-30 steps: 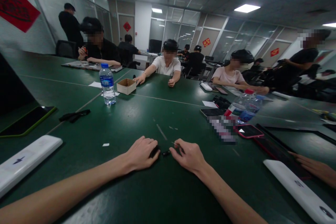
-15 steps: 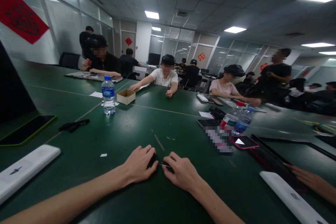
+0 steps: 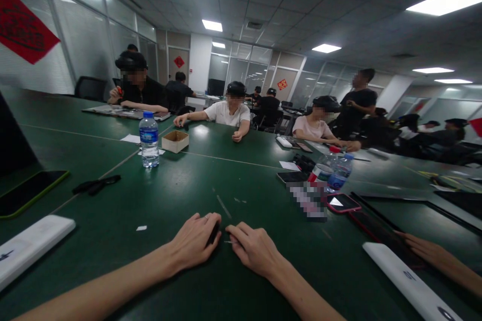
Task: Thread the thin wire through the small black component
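Note:
My left hand [image 3: 198, 238] rests on the green table [image 3: 181, 185], fingers curled around a small black object [image 3: 214, 233]. Most of that object is hidden by the fingers, so its kind cannot be told. Just to the right, my right hand [image 3: 254, 248] is closed, thumb and fingers together. A thin pale tip pokes out at its fingertips; what it belongs to is hidden. A narrow gap separates the two hands. A small white scrap [image 3: 141, 228] lies to the left of my left hand.
A water bottle [image 3: 149, 143] and an open cardboard box [image 3: 175, 141] stand ahead on the left. White power banks or similar long bars [image 3: 37, 246] flank me. More bottles [image 3: 339, 173] and phones [image 3: 342, 202] lie right. Another person's hand [image 3: 425, 251] is at the right edge.
My hands remain close together, and the dark, thin piece seen at my right fingertips is now mostly out of sight. The view has turned slightly right. The seated person opposite has drawn an arm back slightly.

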Tool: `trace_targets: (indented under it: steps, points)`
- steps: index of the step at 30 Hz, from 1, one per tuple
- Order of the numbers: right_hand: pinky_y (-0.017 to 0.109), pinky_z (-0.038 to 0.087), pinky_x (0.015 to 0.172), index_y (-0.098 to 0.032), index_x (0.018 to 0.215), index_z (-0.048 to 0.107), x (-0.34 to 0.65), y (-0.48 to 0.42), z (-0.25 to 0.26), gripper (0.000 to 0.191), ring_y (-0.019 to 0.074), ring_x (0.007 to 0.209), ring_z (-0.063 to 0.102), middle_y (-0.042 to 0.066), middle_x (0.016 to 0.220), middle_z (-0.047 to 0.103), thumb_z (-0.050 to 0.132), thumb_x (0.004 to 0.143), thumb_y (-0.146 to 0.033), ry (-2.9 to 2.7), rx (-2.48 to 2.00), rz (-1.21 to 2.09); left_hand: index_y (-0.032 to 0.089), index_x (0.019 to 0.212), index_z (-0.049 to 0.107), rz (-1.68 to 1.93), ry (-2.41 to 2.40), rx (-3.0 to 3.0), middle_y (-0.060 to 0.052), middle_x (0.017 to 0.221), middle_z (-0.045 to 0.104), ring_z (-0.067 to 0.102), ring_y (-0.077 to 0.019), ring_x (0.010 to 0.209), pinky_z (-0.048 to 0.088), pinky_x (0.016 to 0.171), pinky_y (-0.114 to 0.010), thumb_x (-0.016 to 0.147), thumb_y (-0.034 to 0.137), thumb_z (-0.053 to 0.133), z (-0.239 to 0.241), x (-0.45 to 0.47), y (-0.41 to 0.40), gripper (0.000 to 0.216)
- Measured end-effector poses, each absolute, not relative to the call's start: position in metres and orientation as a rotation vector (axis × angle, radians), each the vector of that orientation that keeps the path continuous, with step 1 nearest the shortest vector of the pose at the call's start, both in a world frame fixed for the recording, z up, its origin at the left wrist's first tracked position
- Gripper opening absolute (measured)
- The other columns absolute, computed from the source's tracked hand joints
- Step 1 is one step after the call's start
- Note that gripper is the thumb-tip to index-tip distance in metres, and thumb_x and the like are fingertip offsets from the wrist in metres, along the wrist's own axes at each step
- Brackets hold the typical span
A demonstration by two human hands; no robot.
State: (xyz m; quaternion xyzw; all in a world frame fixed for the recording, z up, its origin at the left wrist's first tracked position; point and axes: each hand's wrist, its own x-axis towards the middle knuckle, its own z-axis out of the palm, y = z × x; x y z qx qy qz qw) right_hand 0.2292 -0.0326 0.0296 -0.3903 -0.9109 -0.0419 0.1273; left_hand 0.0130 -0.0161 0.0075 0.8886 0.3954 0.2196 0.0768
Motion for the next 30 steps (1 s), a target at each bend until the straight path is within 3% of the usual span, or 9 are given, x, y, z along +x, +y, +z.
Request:
trace_targets:
  steps: [8,16,23,30]
  points:
    - [0.022,0.044,0.056,-0.019,0.119,0.053,0.230,-0.032,0.024,0.033,0.0119,0.070,0.061,0.005,0.095,0.064,0.047,0.094,-0.038,-2.582,-1.098,-0.118,0.020,0.095,0.053,0.797,1.178,2.316,-0.002,0.084,0.062,0.057,-0.0168,0.074,0.040,0.069,-0.028,0.092,0.034,0.043,0.009,0.010,-0.005,0.018]
    - [0.021,0.048,0.061,-0.018,0.122,0.050,0.231,-0.032,0.025,0.031,0.0119,0.075,0.063,0.006,0.102,0.065,0.048,0.093,-0.028,-2.535,-1.117,-0.032,0.022,0.108,0.059,0.898,1.086,2.015,0.000,0.086,0.064,0.057,-0.0138,0.070,0.043,0.066,-0.025,0.093,0.043,0.043,0.024,0.002,-0.003,0.031]
    - [0.021,0.049,0.062,-0.018,0.122,0.050,0.229,-0.033,0.026,0.031,0.0114,0.076,0.063,0.004,0.102,0.065,0.050,0.092,-0.027,-2.526,-1.142,-0.019,0.020,0.107,0.060,0.856,0.992,2.031,-0.003,0.098,0.064,0.057,-0.0174,0.086,0.045,0.080,-0.028,0.090,0.044,0.046,0.025,0.000,-0.002,0.032]
    - [0.022,0.049,0.063,-0.016,0.122,0.049,0.228,-0.035,0.028,0.030,0.0126,0.077,0.063,0.008,0.104,0.064,0.045,0.094,-0.025,-2.525,-1.178,0.016,0.022,0.107,0.062,0.872,0.990,1.971,-0.001,0.103,0.064,0.056,-0.0184,0.095,0.043,0.089,-0.031,0.097,0.040,0.031,0.031,-0.001,-0.005,0.037]
